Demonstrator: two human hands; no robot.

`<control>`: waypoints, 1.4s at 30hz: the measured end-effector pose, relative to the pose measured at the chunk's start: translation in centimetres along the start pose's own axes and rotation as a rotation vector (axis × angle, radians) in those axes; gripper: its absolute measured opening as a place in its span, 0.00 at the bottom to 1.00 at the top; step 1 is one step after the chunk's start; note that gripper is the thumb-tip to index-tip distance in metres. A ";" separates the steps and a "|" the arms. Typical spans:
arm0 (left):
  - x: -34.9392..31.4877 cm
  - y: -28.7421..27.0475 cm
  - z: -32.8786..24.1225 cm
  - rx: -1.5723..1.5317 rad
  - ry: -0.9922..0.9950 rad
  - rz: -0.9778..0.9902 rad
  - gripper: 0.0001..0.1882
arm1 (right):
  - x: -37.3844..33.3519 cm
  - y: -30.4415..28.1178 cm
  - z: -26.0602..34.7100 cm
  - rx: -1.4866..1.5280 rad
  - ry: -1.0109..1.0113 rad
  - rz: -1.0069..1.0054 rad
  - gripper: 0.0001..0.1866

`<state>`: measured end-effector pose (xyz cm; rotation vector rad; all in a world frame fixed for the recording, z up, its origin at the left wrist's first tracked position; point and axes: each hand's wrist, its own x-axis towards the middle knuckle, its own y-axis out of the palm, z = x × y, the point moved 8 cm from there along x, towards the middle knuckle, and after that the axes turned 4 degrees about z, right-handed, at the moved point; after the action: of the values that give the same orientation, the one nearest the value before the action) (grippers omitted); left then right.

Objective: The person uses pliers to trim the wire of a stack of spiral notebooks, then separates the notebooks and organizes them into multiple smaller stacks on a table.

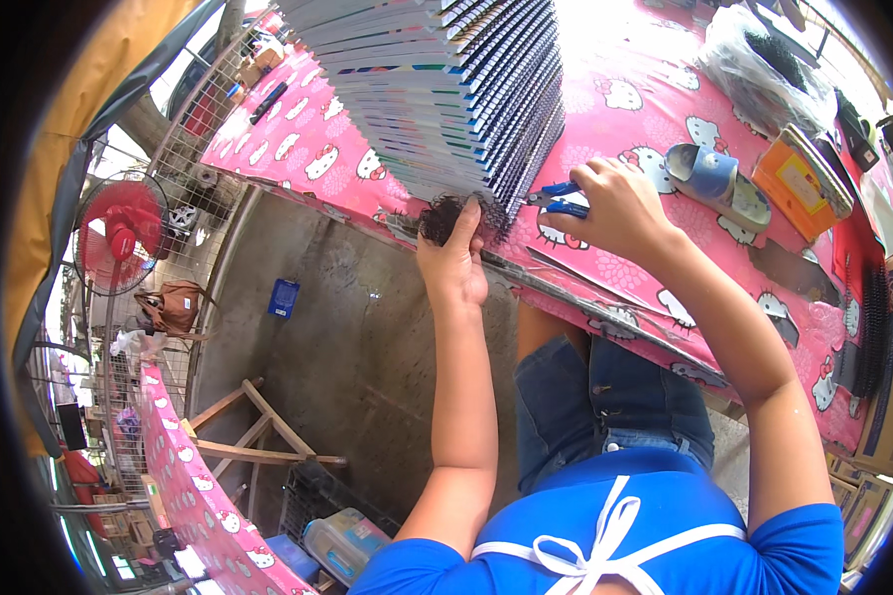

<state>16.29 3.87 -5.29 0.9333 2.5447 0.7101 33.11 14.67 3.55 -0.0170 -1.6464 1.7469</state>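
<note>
A tall stack of spiral-bound notebooks (437, 109) stands on the pink table, its black coil spines facing right. My left hand (453, 263) is closed at the stack's bottom near corner, thumb pointing up. It holds a tangle of thin black coil pieces (440, 220), which sticks out to the left of the thumb. In my right hand (620, 206) is a pair of blue-handled cutting pliers (562, 198). Their jaws point left toward the coil ends, a little apart from them. My right fingers partly hide the handles.
The patterned pink tablecloth (620, 94) covers the table. On the right lie a blue tape roll (704, 169), an orange box (799, 188) and a clear plastic bag (769, 79) with black coils. A red fan (121, 241) and a wooden trestle (258, 436) stand left.
</note>
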 end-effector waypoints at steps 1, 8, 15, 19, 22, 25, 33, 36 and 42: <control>-0.2 0.2 0.0 -0.003 -0.008 -0.008 0.18 | -0.2 -0.7 0.6 -0.069 -0.075 -0.113 0.28; -1.2 1.8 -0.3 0.085 0.085 0.071 0.19 | 0.9 1.5 0.6 0.034 0.076 0.192 0.27; -0.6 0.5 -0.5 0.047 0.153 0.045 0.21 | 0.5 1.9 0.4 0.061 0.127 0.300 0.27; -0.9 0.0 -0.4 0.042 0.085 -0.018 0.21 | -0.7 0.7 -0.4 -0.001 0.012 0.038 0.26; -1.0 0.5 0.4 0.041 0.020 0.017 0.21 | -0.4 0.4 0.9 -0.092 -0.125 -0.155 0.26; -1.0 1.2 0.4 0.080 0.070 0.076 0.21 | 0.2 2.9 0.3 0.066 0.072 0.191 0.26; -0.9 -0.5 0.6 0.080 0.049 0.028 0.23 | -0.7 1.5 -0.2 0.018 0.055 0.153 0.25; -1.3 -0.4 1.2 0.109 -0.012 0.005 0.23 | -1.0 1.4 0.1 -0.076 -0.062 -0.046 0.25; -0.7 0.2 1.4 0.117 0.075 0.095 0.25 | -0.5 4.2 0.0 0.082 0.192 0.378 0.25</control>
<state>17.56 4.00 -6.21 1.0914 2.6464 0.6396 31.44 14.71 -0.32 -0.4711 -1.4986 2.0185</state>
